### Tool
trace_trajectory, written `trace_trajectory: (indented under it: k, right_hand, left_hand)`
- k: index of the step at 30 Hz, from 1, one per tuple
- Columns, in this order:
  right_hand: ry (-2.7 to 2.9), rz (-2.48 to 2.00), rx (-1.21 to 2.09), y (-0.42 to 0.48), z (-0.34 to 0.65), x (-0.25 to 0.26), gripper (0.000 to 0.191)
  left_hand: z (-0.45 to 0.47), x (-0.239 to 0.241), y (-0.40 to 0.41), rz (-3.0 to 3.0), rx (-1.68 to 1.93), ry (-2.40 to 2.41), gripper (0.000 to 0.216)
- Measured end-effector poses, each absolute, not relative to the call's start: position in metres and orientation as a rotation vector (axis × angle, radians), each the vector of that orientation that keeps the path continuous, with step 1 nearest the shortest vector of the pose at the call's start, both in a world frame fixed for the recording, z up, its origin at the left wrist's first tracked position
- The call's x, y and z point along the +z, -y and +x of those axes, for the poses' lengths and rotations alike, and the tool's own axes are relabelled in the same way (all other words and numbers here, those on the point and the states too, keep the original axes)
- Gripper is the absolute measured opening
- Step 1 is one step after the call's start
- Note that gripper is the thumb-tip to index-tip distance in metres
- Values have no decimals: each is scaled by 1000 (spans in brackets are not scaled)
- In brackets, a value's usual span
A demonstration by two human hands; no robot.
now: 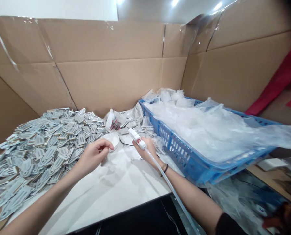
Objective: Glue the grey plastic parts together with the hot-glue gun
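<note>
My right hand (149, 151) is wrapped round a white handheld tool (137, 138) with a small red part; its exact kind does not show. From the tool's lower end a long translucent tube (171, 186) runs down along my right forearm. My left hand (96, 154) is closed in a pinch, thumb against fingers, over the white work surface (106, 199). Whatever it may hold is too small or faint to make out. Just behind its fingertips lies a round white dish (115, 139). A thin black cord (126, 143) curves between the two hands.
Left, a large heap of flat grey slotted plastic pieces (52, 147) spreads over the table. A blue basket (182, 153) full of clear plastic bags (204, 127) stands right. Behind the dish sits a plastic bag with small red parts (115, 124). Cardboard walls (111, 78) enclose the area.
</note>
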State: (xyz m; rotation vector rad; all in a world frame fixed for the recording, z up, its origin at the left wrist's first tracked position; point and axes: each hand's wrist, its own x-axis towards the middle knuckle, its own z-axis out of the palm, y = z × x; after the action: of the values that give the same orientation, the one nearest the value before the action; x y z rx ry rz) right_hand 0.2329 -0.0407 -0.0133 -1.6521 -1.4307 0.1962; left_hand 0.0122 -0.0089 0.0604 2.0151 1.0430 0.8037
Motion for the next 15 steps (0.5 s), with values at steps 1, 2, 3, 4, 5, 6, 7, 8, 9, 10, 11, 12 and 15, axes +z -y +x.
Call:
trace_trajectory:
  k: [1,2,3,4,5,6,7,8,9,10,11,12,15]
  right_hand:
    - [1433,-1651,199,41,233,-13,34]
    - [1436,-1649,201,41,233,-14,34]
    - [1440,-1648,202,41,234,-14,34]
    - [1445,-1647,202,40,234,-14,34]
    - [1451,-1646,201,40,235,-14,34]
    - [1454,-1647,201,40,235,-15,34]
    - [1457,-1650,201,39,235,-15,35]
    - [1458,-1654,202,39,235,-14,35]
    - [1459,-1659,204,39,235,-14,35]
    - [1463,-1664,209,39,234,-13,35]
    - [1467,-1670,216,39,234,-13,35]
    - [1472,-1673,222,39,234,-12,34]
    - [1492,-1681,227,38,233,-12,28]
  left_hand:
    - [14,67,7,2054,744,-1042,16]
    - [16,71,4,2081,683,-1046,17]
    - [18,74,2,2102,630,-1056,17]
    - [20,77,0,2120,593,-1067,17]
    - [22,79,-2,2140,565,-1078,17]
    - [23,81,-4,2160,546,-1083,17]
    - [24,85,-4,2178,543,-1079,16]
    - [25,89,-4,2195,554,-1062,16]
    - [27,94,-3,2213,576,-1032,15]
    - [30,99,-1,2230,607,-993,15]
    - [34,106,2,2250,641,-948,15]
    - [40,112,6,2276,671,-898,15]
    - [69,129,19,2370,658,-703,21]
